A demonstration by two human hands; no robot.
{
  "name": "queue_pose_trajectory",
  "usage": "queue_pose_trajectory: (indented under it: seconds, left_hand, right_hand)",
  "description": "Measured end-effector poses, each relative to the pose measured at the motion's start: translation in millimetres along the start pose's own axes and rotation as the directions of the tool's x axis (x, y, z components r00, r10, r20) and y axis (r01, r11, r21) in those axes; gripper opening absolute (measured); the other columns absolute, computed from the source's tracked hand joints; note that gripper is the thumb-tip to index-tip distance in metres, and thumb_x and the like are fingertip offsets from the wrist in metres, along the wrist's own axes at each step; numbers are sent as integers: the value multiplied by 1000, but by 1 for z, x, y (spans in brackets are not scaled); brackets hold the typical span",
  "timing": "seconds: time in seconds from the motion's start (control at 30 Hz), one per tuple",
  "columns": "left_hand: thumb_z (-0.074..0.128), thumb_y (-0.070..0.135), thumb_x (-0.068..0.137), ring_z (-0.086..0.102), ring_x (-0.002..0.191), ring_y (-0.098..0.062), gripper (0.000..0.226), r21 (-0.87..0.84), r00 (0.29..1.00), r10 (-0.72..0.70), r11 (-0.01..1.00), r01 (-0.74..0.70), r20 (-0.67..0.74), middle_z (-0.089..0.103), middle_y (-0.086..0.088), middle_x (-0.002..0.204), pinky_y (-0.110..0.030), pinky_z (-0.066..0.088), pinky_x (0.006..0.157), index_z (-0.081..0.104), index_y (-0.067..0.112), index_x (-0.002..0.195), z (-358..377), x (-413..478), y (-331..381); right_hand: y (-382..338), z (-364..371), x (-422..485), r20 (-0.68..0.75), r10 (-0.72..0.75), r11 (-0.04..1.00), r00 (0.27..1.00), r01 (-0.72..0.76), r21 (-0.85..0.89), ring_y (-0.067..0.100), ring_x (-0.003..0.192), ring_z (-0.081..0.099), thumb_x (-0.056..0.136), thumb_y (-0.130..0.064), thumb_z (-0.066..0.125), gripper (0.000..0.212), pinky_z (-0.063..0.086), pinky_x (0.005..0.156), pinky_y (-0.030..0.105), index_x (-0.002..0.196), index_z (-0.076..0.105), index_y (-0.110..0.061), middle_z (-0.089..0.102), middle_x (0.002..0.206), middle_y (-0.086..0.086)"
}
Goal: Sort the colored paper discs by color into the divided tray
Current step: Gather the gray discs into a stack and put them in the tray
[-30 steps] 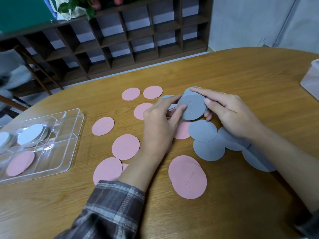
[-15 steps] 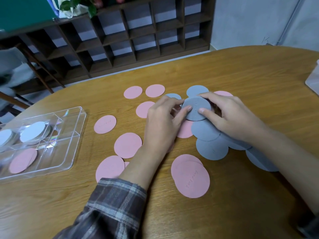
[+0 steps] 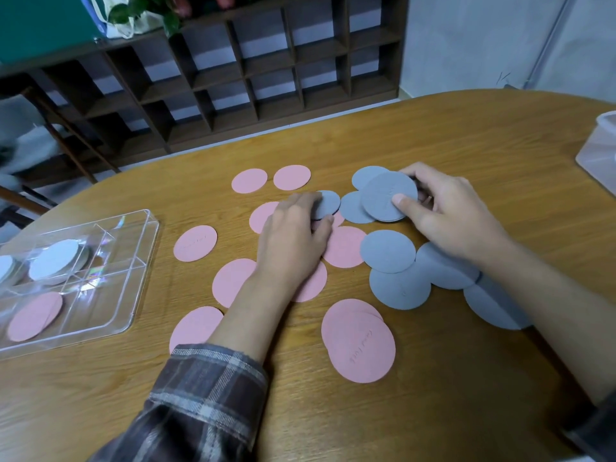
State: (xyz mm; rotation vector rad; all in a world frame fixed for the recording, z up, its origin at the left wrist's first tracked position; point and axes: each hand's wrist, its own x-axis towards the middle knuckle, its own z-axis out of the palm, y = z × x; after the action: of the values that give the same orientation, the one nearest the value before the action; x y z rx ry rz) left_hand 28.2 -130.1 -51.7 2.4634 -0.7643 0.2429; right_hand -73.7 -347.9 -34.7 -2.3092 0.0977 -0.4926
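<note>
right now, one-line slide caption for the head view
Left hand pinches a grey disc, right hand holds a grey stack, amid pink discs; divided tray at left.

From my screen the worktop (image 3: 466, 145) reads as wood-grain, smooth, with a soft satin sheen where the light falls. The pink discs (image 3: 361, 345) and grey discs (image 3: 388, 251) are matt paper with no shine (a few carry faint pressed lettering). The tray (image 3: 143, 271) is clear hard plastic, glossy, and its dividers throw rainbow glints. The white discs (image 3: 55, 258) inside it look just as matt. The sleeve (image 3: 206, 395) is woven plaid cloth, soft and slightly fuzzy. The shelf (image 3: 233, 78) behind is dark wood with a dull finish. The container (image 3: 600, 151) is frosted, translucent plastic.
</note>
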Motion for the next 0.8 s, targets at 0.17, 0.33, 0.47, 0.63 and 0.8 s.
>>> queue_pose_trajectory:
  seconds: [0.17,0.33,0.47,0.63,0.8]
  left_hand:
    - [66,36,99,63,109,-23,30,58,999,27,998,-26,-32,72,2,116,-45,53,87,70,17,122,-3,-2,-1]
    - [47,32,108,65,84,-28,29,122,985,89,990,-71,-151,73,-2,90,-43,49,69,71,18,103,-5,-5,1]
    - [51,23,108,57,80,-27,22,74,942,140,990,-123,-306,68,-5,85,-32,34,63,71,13,102,-10,-8,9]
    - [57,13,105,51,82,-10,16,-123,902,174,963,-240,-395,66,2,90,-12,36,76,71,8,99,-8,-8,17]
    - [67,17,101,64,80,-8,9,-343,957,127,914,-215,-261,72,7,90,-26,52,75,74,11,97,-3,-12,22]
  right_hand:
    - [1,2,0,9,1,1000,1000,-1,-13,14,74,55,100,-22,62,17,42,64,21,117,63,-23,65,87,3]
    - [3,1,1,-17,-2,1000,1000,2,-4,17,70,53,101,-22,62,29,42,64,25,129,65,-28,63,81,8]
    - [2,0,0,-33,0,1000,999,-1,-17,18,72,54,102,-20,61,40,39,63,14,140,61,-31,62,76,11]
    - [4,1,1,-30,13,1000,999,-13,-4,25,76,65,102,-23,60,45,45,69,22,146,57,-34,66,77,12]
    - [2,1,0,-14,10,1000,1000,-10,2,22,76,65,104,-22,57,46,47,72,25,147,54,-37,67,78,8]
